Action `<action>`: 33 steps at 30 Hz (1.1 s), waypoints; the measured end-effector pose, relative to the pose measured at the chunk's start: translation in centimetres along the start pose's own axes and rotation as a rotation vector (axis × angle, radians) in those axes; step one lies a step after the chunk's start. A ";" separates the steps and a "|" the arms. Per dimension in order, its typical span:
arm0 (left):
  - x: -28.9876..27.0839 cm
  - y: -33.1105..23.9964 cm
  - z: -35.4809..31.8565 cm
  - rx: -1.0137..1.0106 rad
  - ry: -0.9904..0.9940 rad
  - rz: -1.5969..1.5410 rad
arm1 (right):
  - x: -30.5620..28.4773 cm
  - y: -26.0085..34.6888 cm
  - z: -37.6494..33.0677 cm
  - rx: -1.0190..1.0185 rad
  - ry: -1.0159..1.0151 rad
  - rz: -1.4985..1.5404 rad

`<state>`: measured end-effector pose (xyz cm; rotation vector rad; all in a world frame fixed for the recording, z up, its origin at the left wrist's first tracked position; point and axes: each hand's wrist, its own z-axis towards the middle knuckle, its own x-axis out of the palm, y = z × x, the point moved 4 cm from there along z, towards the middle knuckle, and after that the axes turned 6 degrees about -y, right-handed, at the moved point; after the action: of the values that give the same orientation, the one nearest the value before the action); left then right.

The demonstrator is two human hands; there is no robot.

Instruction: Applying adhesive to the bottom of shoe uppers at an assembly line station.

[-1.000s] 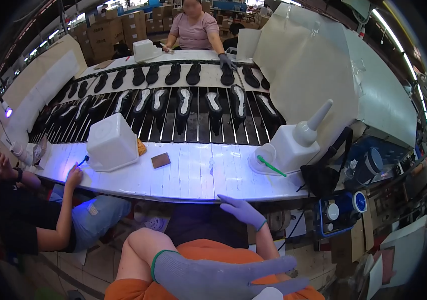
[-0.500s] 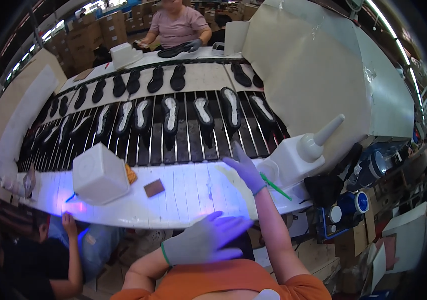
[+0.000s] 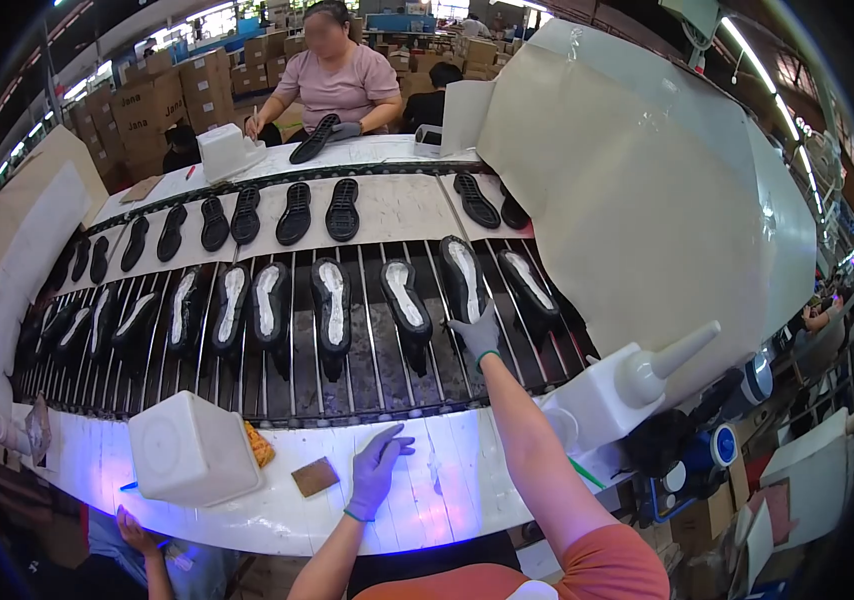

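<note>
My right hand (image 3: 476, 332), in a pale glove, reaches over the metal rods to the near end of a black shoe upper (image 3: 463, 272) with a white strip along its upturned bottom. Its thumb and fingers are spread about that end, which they partly cover; a firm hold does not show. Above the white table ledge (image 3: 307, 525), my gloved left hand (image 3: 377, 472) is open and empty, fingers stretched out, just right of a small brown block (image 3: 316, 477). More such uppers (image 3: 332, 305) lie in a row on the rods. Behind them black soles (image 3: 343, 210) line a pale belt.
A white square tub (image 3: 192, 450) stands left on the ledge beside an orange cloth (image 3: 260, 444). To the right are a large white bottle (image 3: 607, 395) with a spout and a big pale hood (image 3: 637, 200). A co-worker (image 3: 337, 75) opposite holds a sole; another person's hand (image 3: 137, 530) is lower left.
My right hand has moved forward from the ledge to the shoe upper. My left hand has risen from near my body to above the ledge. The co-worker's sole is now tilted up.
</note>
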<state>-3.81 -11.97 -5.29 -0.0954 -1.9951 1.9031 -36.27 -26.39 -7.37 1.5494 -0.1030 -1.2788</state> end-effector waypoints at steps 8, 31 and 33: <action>0.4 0.1 0.4 0.046 0.050 0.074 | -1.9 3.0 0.4 -0.015 -0.218 0.131; 2.4 -3.4 -9.5 0.254 -0.317 -0.019 | -26.6 -0.3 -21.4 -0.299 0.126 -0.588; 2.1 -1.3 -10.1 0.625 -0.212 0.646 | -26.5 -1.5 -22.0 -0.297 0.052 -0.697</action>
<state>-2.27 -1.80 -3.41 -0.4215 -1.4818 2.9725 -31.76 5.33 5.53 1.3970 0.6863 -1.6890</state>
